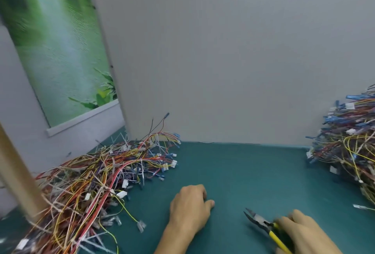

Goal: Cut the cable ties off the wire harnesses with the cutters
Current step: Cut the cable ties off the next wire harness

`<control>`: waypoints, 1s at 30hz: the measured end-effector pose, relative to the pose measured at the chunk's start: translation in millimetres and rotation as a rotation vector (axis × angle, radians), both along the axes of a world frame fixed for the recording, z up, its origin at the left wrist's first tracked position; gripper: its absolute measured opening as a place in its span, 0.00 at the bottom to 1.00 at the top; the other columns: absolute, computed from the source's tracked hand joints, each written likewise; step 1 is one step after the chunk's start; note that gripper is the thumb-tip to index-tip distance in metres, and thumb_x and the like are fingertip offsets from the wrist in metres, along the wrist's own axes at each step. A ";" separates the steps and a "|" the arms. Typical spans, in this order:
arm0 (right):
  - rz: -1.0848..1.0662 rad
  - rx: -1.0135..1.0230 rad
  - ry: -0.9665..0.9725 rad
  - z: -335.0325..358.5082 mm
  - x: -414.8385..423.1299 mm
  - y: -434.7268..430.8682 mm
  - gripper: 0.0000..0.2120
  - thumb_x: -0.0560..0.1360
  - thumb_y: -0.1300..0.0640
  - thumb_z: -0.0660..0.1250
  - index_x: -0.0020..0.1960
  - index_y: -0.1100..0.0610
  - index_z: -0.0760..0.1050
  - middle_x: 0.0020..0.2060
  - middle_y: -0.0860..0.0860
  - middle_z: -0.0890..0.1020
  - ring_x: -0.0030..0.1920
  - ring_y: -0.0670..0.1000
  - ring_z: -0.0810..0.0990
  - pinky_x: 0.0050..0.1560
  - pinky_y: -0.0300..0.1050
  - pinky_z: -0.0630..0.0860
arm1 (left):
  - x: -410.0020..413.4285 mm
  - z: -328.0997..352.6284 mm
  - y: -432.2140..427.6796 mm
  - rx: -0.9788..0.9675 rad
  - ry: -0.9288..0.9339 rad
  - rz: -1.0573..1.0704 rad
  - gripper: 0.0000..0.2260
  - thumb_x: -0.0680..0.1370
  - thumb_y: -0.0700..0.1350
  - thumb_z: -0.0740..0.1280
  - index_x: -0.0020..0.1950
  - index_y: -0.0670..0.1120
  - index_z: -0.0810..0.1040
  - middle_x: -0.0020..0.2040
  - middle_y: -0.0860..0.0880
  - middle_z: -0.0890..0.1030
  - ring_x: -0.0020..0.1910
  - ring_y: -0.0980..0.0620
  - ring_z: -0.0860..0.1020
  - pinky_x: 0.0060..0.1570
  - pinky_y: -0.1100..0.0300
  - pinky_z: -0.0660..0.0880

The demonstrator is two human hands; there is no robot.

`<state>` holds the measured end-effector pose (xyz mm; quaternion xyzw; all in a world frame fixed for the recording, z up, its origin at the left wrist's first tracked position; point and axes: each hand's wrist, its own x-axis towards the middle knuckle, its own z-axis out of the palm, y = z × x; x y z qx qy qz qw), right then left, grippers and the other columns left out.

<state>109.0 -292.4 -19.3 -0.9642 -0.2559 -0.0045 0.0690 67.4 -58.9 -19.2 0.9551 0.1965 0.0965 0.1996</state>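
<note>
Diagonal cutters (261, 222) and wire harnesses on teal worktop (243, 172).
Right hand (304, 231) grips the yellow handles, near right, blades parted. Left hand (190, 207) rests near centre, fingers loosely curled, holding nothing. Left harness heap (97, 176) with white cable ties (103, 188); right harness heap (349, 142) far right.

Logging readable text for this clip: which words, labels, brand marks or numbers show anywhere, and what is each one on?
No text can be read in this frame.
On the wall poster: a green plant picture, no lettering shows.
On the cutters: yellow handles largely under the right hand, no brand visible.
On the white tags among the wire harnesses: too small and blurred to tell.
</note>
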 end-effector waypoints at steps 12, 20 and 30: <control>-0.083 0.212 -0.673 -31.6 -4.6 8.3 0.20 0.70 0.53 0.53 0.26 0.63 0.70 0.23 0.57 0.67 0.22 0.53 0.66 0.28 0.40 0.62 | -8.1 27.3 43.6 0.131 -0.250 0.331 0.14 0.80 0.50 0.61 0.64 0.48 0.73 0.59 0.49 0.76 0.58 0.49 0.74 0.55 0.55 0.72; -0.074 0.285 -0.796 -37.6 2.2 9.1 0.21 0.71 0.53 0.52 0.25 0.63 0.70 0.23 0.57 0.67 0.22 0.52 0.67 0.28 0.40 0.64 | 0.8 45.6 98.4 0.284 -0.229 0.571 0.21 0.78 0.44 0.61 0.70 0.41 0.62 0.66 0.42 0.72 0.66 0.43 0.69 0.66 0.47 0.63; -0.094 0.211 -0.798 -44.9 5.3 10.6 0.19 0.67 0.52 0.53 0.27 0.65 0.72 0.24 0.59 0.70 0.23 0.55 0.69 0.27 0.42 0.67 | 2.5 45.2 122.7 0.432 -0.003 0.569 0.12 0.76 0.42 0.62 0.59 0.50 0.74 0.57 0.48 0.78 0.58 0.47 0.72 0.54 0.49 0.62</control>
